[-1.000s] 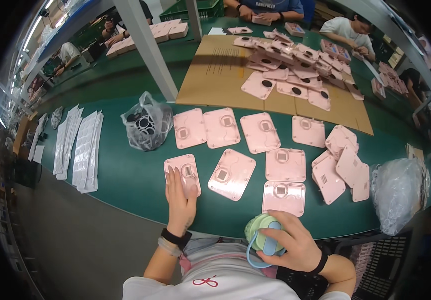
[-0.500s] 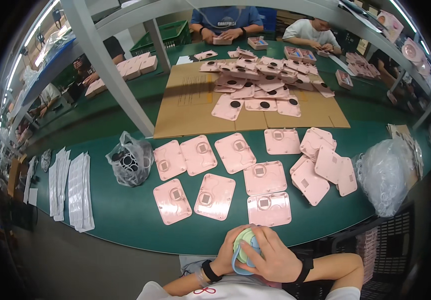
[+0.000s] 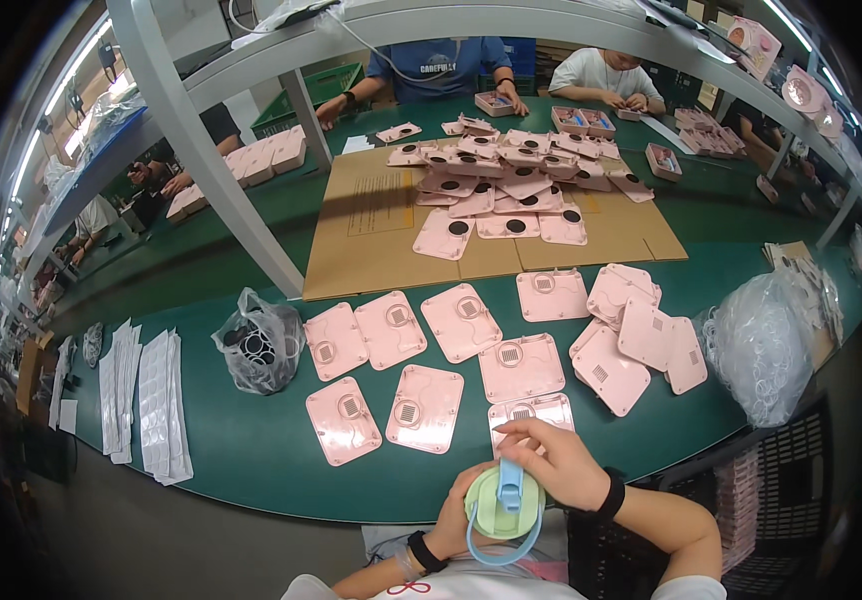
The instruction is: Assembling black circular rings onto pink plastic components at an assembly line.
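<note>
A water bottle point(image 3: 491, 522) with a pale green lid and a blue carrying loop stands upright at the table's front edge, close to my body. My left hand point(image 3: 453, 518) is wrapped round its left side. On top, a blue spout point(image 3: 511, 484) points up, and the thumb and fingers of my right hand point(image 3: 563, 468) close at its upper end. Just beyond, a pink plastic panel point(image 3: 551, 408) is partly covered by my right hand. Several more pink panels point(image 3: 425, 410) lie spread across the green table, some stacked at the right.
A clear bag of black rings point(image 3: 259, 345) and white strips point(image 3: 161, 410) lie left. A bag of white rings point(image 3: 763, 350) sits right. Panels with black discs point(image 3: 501, 180) are heaped on cardboard point(image 3: 361, 225). A grey frame post point(image 3: 216, 150) rises left; co-workers sit across the table.
The blue spout now stands up from the lid. My right hand has moved up and right from the lid to the spout's top. A co-worker opposite has spread their arms.
</note>
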Motion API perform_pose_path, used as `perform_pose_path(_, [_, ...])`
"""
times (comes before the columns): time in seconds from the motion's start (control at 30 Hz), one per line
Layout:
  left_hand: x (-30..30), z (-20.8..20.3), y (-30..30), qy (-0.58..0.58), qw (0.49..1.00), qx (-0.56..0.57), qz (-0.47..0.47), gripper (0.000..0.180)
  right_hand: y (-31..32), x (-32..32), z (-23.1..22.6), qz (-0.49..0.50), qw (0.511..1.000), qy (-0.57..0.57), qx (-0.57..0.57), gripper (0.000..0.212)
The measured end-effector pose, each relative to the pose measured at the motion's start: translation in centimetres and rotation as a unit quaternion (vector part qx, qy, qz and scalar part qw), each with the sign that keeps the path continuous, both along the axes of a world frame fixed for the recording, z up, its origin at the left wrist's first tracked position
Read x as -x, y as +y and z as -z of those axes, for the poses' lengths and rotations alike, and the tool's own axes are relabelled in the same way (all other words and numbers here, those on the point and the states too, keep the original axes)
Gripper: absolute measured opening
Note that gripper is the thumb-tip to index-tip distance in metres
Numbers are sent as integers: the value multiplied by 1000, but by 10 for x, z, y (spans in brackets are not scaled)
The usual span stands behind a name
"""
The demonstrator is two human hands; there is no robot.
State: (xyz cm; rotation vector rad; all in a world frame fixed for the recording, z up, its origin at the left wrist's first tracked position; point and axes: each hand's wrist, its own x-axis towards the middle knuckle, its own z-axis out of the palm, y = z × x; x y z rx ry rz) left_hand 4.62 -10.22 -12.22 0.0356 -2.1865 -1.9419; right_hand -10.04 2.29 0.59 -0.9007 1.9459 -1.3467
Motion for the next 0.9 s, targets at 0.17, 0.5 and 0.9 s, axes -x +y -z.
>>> perform_pose_path(0.17, [8,-46,-7,82,995,-20,-60,91,3,11,22,69,972,-211,71,30])
perform_pose_path(0.5, [-10,-54,-10,172,951,-169,-193,61,16,-12,-11,-109,983,11,146,43])
perform_pose_path(0.9, [37,-119,3,396,900,47,-178,37,30,-9,-1,-119,981,-1,153,64])
